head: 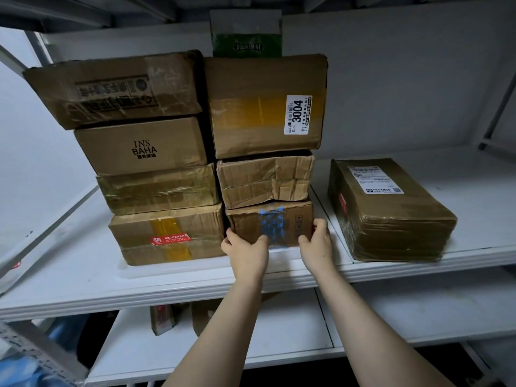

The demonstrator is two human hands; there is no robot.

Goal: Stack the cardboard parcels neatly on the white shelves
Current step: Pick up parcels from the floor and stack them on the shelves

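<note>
Both hands I steer are on the blue-taped parcel (297, 219); my left hand (245, 252) curls round its left front edge, my right hand (317, 244) round its right edge, thumbs on the front face; it sits on the white shelf (83, 269), lowest of three, under a crumpled parcel (265, 180) and the 3004 parcel (251, 107); a four-high stack (145, 146) stands just beside, left; a flat wrapped parcel (391, 210) lies apart, right.

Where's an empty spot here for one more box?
Bare shelf lies behind and right of the flat taped parcel, and in front of the left stack. It's crowded between the stacks, around the blue-taped box.
</note>
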